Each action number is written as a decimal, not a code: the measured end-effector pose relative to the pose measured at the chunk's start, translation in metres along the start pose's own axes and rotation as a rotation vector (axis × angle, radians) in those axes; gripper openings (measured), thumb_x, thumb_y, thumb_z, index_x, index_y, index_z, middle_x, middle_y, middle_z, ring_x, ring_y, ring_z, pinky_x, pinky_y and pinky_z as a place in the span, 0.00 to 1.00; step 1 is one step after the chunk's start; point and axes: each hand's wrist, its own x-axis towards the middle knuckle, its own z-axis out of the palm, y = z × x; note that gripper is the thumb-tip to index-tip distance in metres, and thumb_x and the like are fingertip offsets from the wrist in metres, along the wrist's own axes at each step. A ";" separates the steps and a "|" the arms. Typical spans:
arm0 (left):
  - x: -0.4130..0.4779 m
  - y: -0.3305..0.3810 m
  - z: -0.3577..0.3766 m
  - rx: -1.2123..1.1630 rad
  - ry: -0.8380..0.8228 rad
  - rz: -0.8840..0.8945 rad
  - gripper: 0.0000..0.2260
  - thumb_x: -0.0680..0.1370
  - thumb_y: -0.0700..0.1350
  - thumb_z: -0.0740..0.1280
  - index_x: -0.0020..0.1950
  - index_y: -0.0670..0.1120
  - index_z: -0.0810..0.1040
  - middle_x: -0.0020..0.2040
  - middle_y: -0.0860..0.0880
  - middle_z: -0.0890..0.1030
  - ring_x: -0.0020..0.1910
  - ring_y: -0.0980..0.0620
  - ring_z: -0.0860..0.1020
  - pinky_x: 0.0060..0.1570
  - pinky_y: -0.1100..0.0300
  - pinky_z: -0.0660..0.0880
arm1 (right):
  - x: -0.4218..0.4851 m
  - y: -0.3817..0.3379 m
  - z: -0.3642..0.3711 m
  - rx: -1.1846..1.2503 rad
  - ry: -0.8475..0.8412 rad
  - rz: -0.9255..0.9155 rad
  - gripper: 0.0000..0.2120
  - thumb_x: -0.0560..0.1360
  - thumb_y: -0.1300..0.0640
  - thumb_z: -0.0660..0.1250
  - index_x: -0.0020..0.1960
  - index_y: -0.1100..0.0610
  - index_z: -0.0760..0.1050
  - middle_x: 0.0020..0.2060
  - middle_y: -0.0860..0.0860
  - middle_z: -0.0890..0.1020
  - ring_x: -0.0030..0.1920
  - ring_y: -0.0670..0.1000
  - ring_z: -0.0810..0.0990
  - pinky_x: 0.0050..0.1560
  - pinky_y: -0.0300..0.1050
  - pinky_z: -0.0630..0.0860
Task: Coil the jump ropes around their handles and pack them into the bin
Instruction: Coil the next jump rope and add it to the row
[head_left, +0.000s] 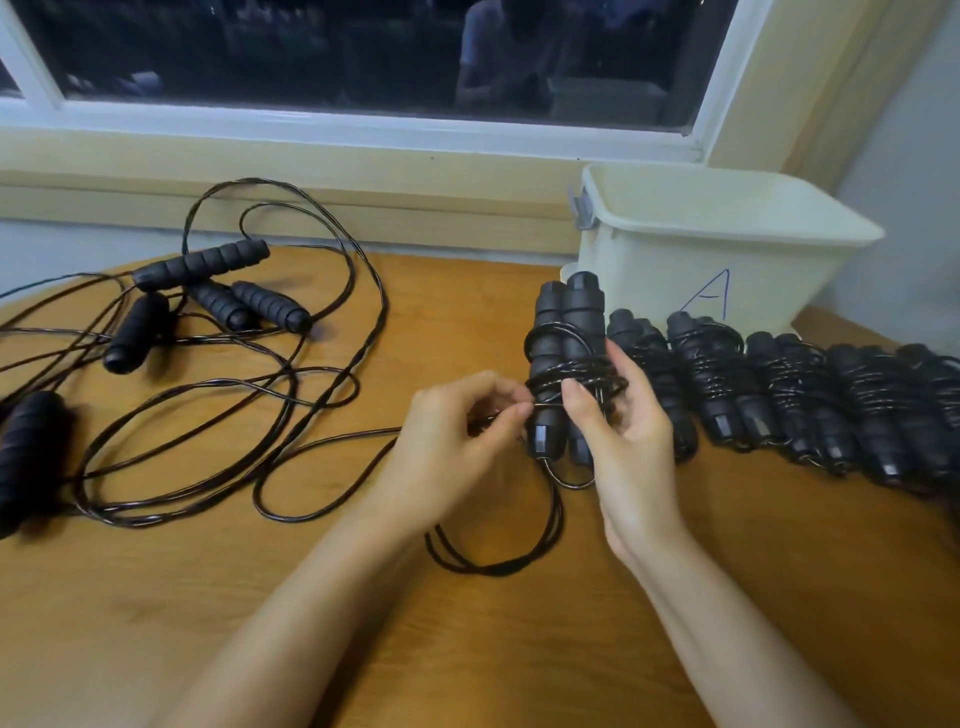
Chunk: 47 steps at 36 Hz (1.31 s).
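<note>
- The table (467, 649) is brown wood and holds everything.
- The window (363, 52) is dark and sits behind the table.
- The bin (649, 280) is pale and stands at the back right of the table. It has a blue "A" on its wall.
- The loose ropes (291, 364) lie in a black tangle on the left side, well apart from the bin.
- The coiled ropes (779, 395) lie in a row on the right, just in front of the bin.
- The handles (566, 322) are two black ones held side by side, upright, left of that row. Some cord (571, 371) goes round their middle, and the rest hangs down in a loop to the table.
- The right hand (628, 447) grips the handles, thumb in front and fingers behind.
- The left hand (447, 447) has curled fingers. It seems to pinch the cord just beside the handles, but it is blurry there.
</note>
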 end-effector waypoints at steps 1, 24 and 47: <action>0.000 0.001 0.001 -0.029 -0.008 -0.028 0.04 0.78 0.45 0.69 0.52 0.48 0.82 0.41 0.56 0.82 0.41 0.64 0.79 0.43 0.71 0.72 | 0.000 0.002 -0.001 -0.038 0.000 -0.014 0.26 0.72 0.44 0.74 0.66 0.36 0.69 0.63 0.49 0.80 0.66 0.49 0.77 0.69 0.56 0.71; 0.000 0.007 -0.006 -0.620 -0.185 -0.369 0.37 0.75 0.39 0.70 0.78 0.59 0.58 0.66 0.51 0.78 0.56 0.51 0.83 0.43 0.60 0.81 | -0.005 0.004 0.005 -0.114 -0.065 0.009 0.30 0.74 0.36 0.67 0.73 0.44 0.66 0.65 0.49 0.79 0.66 0.48 0.77 0.67 0.56 0.73; 0.000 -0.003 -0.007 -0.577 -0.107 -0.366 0.34 0.74 0.37 0.73 0.76 0.56 0.65 0.58 0.47 0.83 0.53 0.51 0.83 0.47 0.55 0.80 | -0.003 -0.002 -0.004 -0.710 -0.486 -0.309 0.29 0.78 0.41 0.49 0.72 0.25 0.40 0.78 0.39 0.37 0.75 0.33 0.34 0.63 0.16 0.43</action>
